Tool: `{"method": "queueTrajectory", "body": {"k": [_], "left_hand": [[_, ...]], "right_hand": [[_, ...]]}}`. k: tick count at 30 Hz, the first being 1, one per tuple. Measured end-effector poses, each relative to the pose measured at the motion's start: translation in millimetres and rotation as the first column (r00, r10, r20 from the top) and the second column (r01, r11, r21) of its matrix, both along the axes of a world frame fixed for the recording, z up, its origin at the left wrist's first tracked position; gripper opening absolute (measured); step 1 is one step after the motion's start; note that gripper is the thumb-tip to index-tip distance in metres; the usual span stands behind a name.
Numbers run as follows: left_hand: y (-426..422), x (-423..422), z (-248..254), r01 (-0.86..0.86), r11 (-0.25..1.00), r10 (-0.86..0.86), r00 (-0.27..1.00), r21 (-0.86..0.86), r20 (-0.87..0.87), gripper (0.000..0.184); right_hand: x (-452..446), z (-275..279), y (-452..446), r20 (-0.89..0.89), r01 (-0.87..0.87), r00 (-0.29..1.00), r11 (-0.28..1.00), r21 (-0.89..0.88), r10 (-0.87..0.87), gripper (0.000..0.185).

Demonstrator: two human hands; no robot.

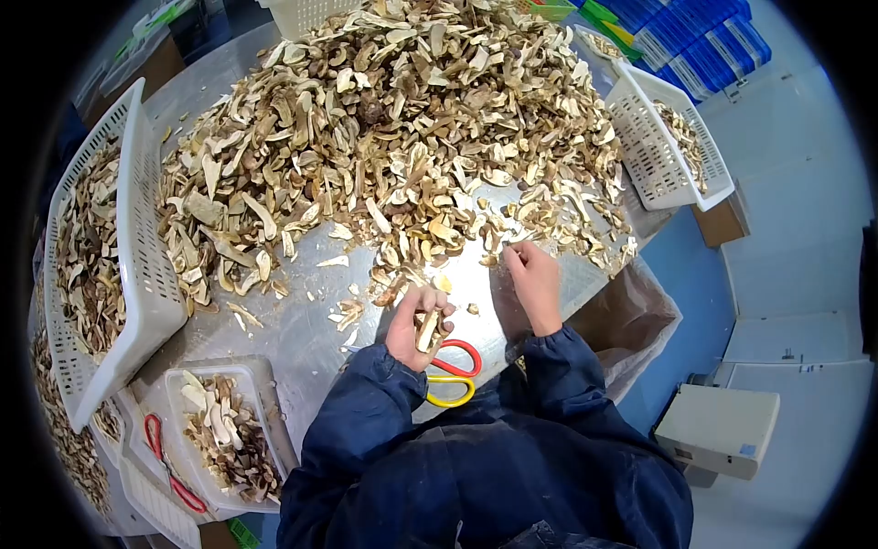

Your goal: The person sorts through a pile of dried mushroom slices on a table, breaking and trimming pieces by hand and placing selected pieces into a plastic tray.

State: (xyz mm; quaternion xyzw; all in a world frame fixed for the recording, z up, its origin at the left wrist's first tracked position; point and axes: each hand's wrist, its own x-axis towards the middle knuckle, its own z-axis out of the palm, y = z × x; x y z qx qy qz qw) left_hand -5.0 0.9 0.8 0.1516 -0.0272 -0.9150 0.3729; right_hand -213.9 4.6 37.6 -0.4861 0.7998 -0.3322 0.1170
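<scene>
My left hand (412, 320) is curled around several pale dried mushroom slices (427, 331), near the table's front edge. Right beside it lies a pair of scissors (475, 353) with one red and one yellow handle loop, the blades hidden. My right hand (537, 285) is at the near edge of the mushroom pile (402, 110), thumb and forefinger pinched together; what they hold, if anything, is too small to make out. Loose slices and crumbs are scattered on the metal table (306, 316) around both hands.
White perforated baskets of slices stand at left (151, 265) and right (654, 169). A white tray (176, 403) of slices sits at lower left, near red-handled scissors (154, 439). A lined bin (631, 316) is beside the table's right edge. Blue crates (700, 46) are stacked at back right.
</scene>
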Motion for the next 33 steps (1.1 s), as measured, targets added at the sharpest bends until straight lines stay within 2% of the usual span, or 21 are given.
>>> {"method": "queueTrajectory", "body": {"k": [2,4,7,12,16,19,22,25,29,32,33], "left_hand": [[-0.7,0.7,2.0,0.016,0.998,-0.015,1.000,0.056,-0.019,0.031],[-1.4,1.2,-2.1,0.054,0.998,-0.054,0.998,0.020,0.028,0.030],[-2.8,3.5,-1.3,0.074,0.996,-0.077,0.996,0.057,0.053,0.019],[-4.3,0.3,1.2,0.017,0.976,-0.037,0.995,0.215,0.093,0.016],[-5.1,0.8,2.5,0.018,0.971,-0.036,0.997,0.237,0.074,0.016],[-4.4,0.9,-0.7,0.011,0.972,-0.023,0.998,0.235,0.050,0.016],[-3.8,0.0,-2.4,0.005,0.973,-0.015,0.999,0.232,0.043,0.017],[-4.2,0.1,1.0,0.000,0.971,-0.017,0.998,0.238,0.068,0.017],[-3.9,-0.4,2.3,-0.006,0.970,-0.014,0.997,0.244,0.079,0.018],[-3.6,-0.8,0.8,-0.004,0.974,-0.010,0.998,0.228,0.062,0.018],[-3.8,-0.7,-0.2,-0.005,0.975,-0.007,0.999,0.221,0.054,0.018]], "right_hand": [[4.8,-1.1,-9.1,-0.146,0.001,0.989,0.999,0.052,0.007,0.023],[7.4,-3.9,-15.2,-0.287,-0.028,0.956,0.995,0.098,0.056,0.024],[5.3,-12.5,-16.0,-0.329,-0.076,0.938,0.991,0.114,0.110,0.023],[0.9,-12.0,-4.3,-0.153,-0.182,0.970,0.981,0.064,0.190,0.019],[7.6,-7.4,7.8,0.071,-0.201,0.978,0.978,0.054,0.197,0.018],[8.1,-10.1,11.3,0.062,-0.225,0.973,0.974,0.018,0.224,0.016],[3.9,-13.5,8.6,0.062,-0.201,0.978,0.979,0.031,0.199,0.014],[3.1,-16.4,8.1,0.252,-0.128,0.961,0.991,0.042,0.114,0.014],[14.5,-3.8,1.3,-0.034,-0.162,0.986,0.987,0.012,0.162,0.016],[30.7,0.5,-5.5,-0.311,-0.208,0.929,0.978,0.005,0.200,0.017],[32.5,-0.9,-7.9,-0.333,-0.200,0.921,0.979,0.038,0.201,0.018]]}}
